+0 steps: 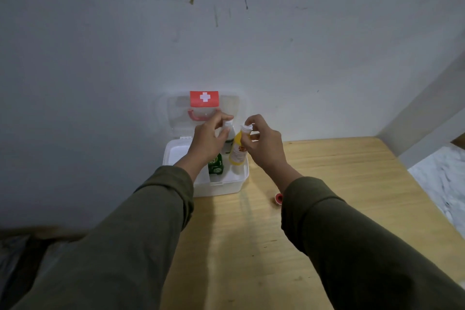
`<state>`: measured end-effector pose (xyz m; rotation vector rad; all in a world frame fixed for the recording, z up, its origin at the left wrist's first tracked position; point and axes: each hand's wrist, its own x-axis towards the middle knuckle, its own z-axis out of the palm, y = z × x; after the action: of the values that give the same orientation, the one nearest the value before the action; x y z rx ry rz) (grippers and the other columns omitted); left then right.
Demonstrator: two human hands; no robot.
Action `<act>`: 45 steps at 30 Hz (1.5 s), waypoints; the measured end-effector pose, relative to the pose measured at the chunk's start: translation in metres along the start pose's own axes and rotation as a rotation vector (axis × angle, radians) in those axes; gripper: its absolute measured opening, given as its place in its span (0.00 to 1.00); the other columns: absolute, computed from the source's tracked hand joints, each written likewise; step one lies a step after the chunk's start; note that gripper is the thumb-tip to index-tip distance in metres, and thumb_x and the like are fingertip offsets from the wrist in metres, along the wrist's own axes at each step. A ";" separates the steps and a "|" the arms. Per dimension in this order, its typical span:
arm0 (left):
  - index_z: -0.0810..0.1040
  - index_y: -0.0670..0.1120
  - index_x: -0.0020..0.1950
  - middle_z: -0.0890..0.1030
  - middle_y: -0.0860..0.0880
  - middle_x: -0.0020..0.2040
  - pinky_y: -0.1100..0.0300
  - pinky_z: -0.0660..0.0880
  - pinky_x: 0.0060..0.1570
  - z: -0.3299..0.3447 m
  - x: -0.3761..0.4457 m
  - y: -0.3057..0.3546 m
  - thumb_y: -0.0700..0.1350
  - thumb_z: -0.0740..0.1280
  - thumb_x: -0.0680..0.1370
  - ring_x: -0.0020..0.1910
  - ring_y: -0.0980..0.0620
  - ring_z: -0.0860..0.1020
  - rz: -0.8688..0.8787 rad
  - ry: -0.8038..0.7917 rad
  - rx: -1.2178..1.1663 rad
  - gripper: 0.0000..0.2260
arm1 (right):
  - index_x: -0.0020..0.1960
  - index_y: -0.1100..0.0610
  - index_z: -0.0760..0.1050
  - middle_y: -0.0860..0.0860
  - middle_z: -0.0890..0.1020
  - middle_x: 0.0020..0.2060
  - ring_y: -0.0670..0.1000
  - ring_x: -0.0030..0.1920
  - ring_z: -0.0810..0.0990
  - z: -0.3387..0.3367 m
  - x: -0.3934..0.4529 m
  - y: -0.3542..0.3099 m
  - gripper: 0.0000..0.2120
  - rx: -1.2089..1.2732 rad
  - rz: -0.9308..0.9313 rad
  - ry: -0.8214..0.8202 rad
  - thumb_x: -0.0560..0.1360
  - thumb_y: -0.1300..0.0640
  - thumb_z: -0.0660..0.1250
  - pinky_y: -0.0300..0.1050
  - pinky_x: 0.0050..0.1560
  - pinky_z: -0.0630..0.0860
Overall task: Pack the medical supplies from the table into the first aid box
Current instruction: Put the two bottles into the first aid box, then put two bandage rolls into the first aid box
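A white first aid box (234,185) stands open at the table's back left corner, its clear lid with a red cross label (204,98) leaning on the wall. My left hand (207,138) grips a white bottle (229,133) by its top over the box. My right hand (264,143) holds a yellow bottle (237,151) by its white cap, tilted, its base inside the box. A green packet (216,164) stands in the box between them.
A small red round item (278,197) lies on the wooden table (327,184) just right of the box, partly hidden by my right sleeve. The grey wall is directly behind the box. The table's left edge runs beside the box; the floor shows at right.
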<state>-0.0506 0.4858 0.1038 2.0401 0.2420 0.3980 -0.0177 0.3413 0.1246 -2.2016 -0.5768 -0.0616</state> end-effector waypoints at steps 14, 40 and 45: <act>0.75 0.49 0.59 0.78 0.47 0.62 0.62 0.72 0.55 0.014 0.011 -0.027 0.41 0.64 0.78 0.62 0.49 0.76 -0.056 -0.102 -0.007 0.10 | 0.52 0.55 0.70 0.54 0.82 0.43 0.55 0.45 0.81 0.028 0.001 0.027 0.11 -0.125 -0.025 -0.092 0.72 0.59 0.68 0.52 0.44 0.80; 0.74 0.51 0.63 0.78 0.49 0.62 0.63 0.69 0.56 0.020 0.008 -0.049 0.38 0.64 0.78 0.59 0.51 0.75 -0.009 -0.189 0.103 0.15 | 0.60 0.55 0.68 0.53 0.82 0.50 0.56 0.52 0.76 0.038 -0.007 0.055 0.22 -0.278 -0.093 -0.185 0.70 0.53 0.71 0.49 0.50 0.70; 0.74 0.49 0.64 0.77 0.47 0.64 0.64 0.66 0.57 0.021 0.013 -0.028 0.38 0.63 0.79 0.63 0.52 0.74 -0.050 -0.079 0.089 0.15 | 0.62 0.53 0.67 0.51 0.80 0.51 0.54 0.53 0.75 0.009 -0.010 0.061 0.23 -0.274 -0.084 -0.159 0.70 0.52 0.71 0.48 0.52 0.71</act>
<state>-0.0310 0.4862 0.0716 2.1277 0.2661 0.2797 -0.0022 0.3112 0.0721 -2.4622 -0.7893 -0.0103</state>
